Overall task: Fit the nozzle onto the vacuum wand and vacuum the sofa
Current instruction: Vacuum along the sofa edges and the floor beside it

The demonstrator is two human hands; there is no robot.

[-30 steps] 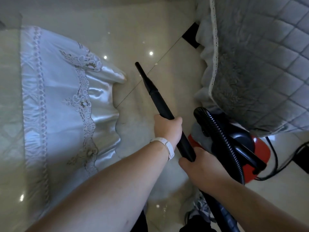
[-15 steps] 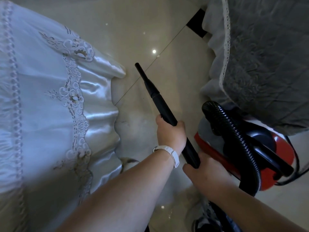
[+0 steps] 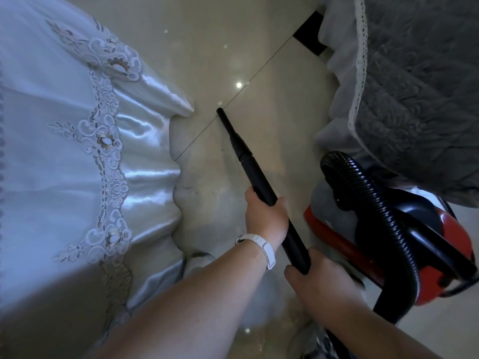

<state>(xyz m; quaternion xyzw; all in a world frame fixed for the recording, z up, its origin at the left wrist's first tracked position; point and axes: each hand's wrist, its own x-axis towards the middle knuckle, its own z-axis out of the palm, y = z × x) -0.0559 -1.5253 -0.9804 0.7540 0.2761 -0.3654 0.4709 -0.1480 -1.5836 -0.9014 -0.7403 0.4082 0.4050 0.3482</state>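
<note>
Hands first: the right hand [image 3: 318, 279], nearest the body, is wrapped round the lower end of the black vacuum wand [image 3: 259, 183]. The left hand [image 3: 267, 220], with a white wristband [image 3: 262, 248] on its wrist, is curled round the tube a little further up. The two are apart, with a bare stretch of wand between them.

Just beside the right hand sits the red canister [image 3: 337, 234] on the floor [image 3: 272, 60], its ribbed black hose [image 3: 363, 189] arching over it.

Beyond the left hand the wand steps down at a collar into the slim crevice nozzle [image 3: 232, 133]. As far as the collar shows, the nozzle looks seated, so I judge the fitting nearly or fully done and the sofa not yet reached.

To finish well, brace the tube with the rear hand. Press the nozzle straight along the tube's line with a slight twist, not sideways, so the taper grips evenly. Check there is no wobble before lifting.

The long axis of wand and nozzle runs from the lower right, at the hands, up and to the left. The open tip points away from the body, over a tile joint; whether it touches the floor I cannot tell. It aims between the white satin lace-trimmed cover [image 3: 64, 156] on the left and the grey quilted sofa cover [image 3: 414, 104] on the far right, near neither. For vacuuming, the tip would need swinging right and up onto the grey cover, with the hose given slack round the canister.
</note>
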